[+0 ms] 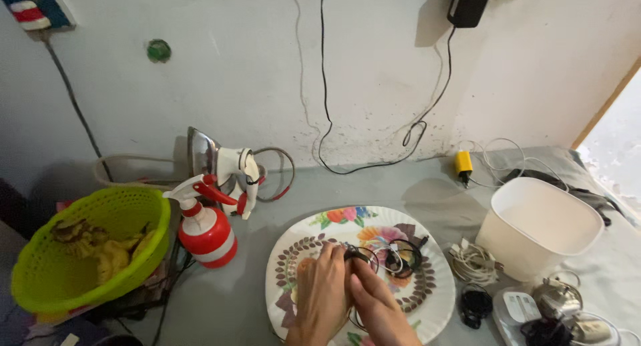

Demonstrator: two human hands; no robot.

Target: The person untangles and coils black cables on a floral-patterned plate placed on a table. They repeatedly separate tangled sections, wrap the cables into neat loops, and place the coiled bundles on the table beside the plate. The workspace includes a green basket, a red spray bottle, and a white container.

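Left hand (322,289) and right hand (374,304), fingertips pinched together on a coiled black cable (394,256) lying on the floral plate (300,252). Red-and-white spray bottle (205,229) to the left; white tub (537,226) and bundled white cord (473,261) to the right, none obstructing.

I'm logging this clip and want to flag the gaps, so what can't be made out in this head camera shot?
- Left hand and right hand: fingers overlap, hiding how they grip the black cable on the floral plate.
- Plate's near rim: covered by both hands and cut by the bottom edge.
- Green basket: contents are yellowish, too blurred to identify.
- Gadgets at the bottom right: tangled, cut by the edge.
- Black box on the wall: cut by the top edge.
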